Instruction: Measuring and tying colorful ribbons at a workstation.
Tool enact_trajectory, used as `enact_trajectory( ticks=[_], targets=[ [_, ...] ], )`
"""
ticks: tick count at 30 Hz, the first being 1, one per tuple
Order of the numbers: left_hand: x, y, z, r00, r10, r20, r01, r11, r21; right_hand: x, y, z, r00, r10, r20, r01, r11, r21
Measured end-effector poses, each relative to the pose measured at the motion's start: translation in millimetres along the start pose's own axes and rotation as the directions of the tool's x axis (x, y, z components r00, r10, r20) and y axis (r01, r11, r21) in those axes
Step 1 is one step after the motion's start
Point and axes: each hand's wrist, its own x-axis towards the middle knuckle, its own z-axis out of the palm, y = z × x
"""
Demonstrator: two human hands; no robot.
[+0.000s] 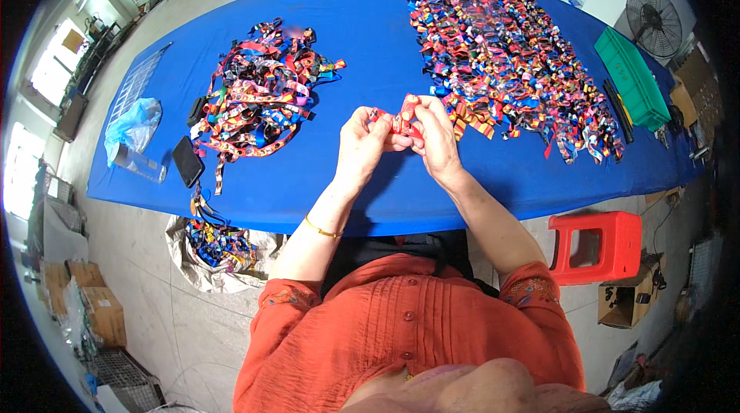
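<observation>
A red patterned fabric strap (pixel 409 105) was held up over the near half of the blue-covered table (pixel 370 35), in the gap between two masses of similar straps. The left hand (pixel 361 147) pinched its left part between thumb and fingers, and the right hand (pixel 439 139) gripped the other part, where one short end stood up above the thumb; the two hands' fingertips nearly met. A yellow bracelet (pixel 324 231) circled the left wrist. Just right of the hands began a broad spread of multicoloured straps (pixel 501 51), laid close together toward the far edge. To the left lay a looser tangled heap of straps (pixel 262 97), with a black smartphone (pixel 187 162) beside it and, farther left, a pale blue plastic bag (pixel 135 122). A green plastic crate (pixel 634 82) sat at the table's right, near a black fan (pixel 654 20). Below the table were an open white sack (pixel 183 265) holding more straps, on the left, and a red plastic stool (pixel 630 242), on the right.
</observation>
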Motion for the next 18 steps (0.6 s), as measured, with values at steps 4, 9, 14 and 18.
enact_trajectory(
  ticks=[4, 9, 14, 18],
  targets=[
    [-4, 3, 1, 1.0, -0.019, 0.002, 0.019, 0.999, 0.039, -2, -2, -1, 0.994, -0.104, 0.043, 0.107, 0.992, -0.067],
    [-9, 6, -2, 0.999, -0.034, 0.029, 0.032, 0.998, 0.061, -2, -4, -4, 0.976, -0.16, 0.148, 0.186, 0.966, -0.182],
    [-15, 12, -1, 0.996, -0.025, 0.084, 0.027, 0.999, -0.018, -3, -1, -6, 0.972, -0.192, 0.137, 0.206, 0.974, -0.093],
    [-19, 11, -6, 0.988, 0.025, 0.153, -0.015, 0.998, -0.067, -4, -1, -4, 0.976, -0.195, 0.101, 0.203, 0.976, -0.079]
  ],
)
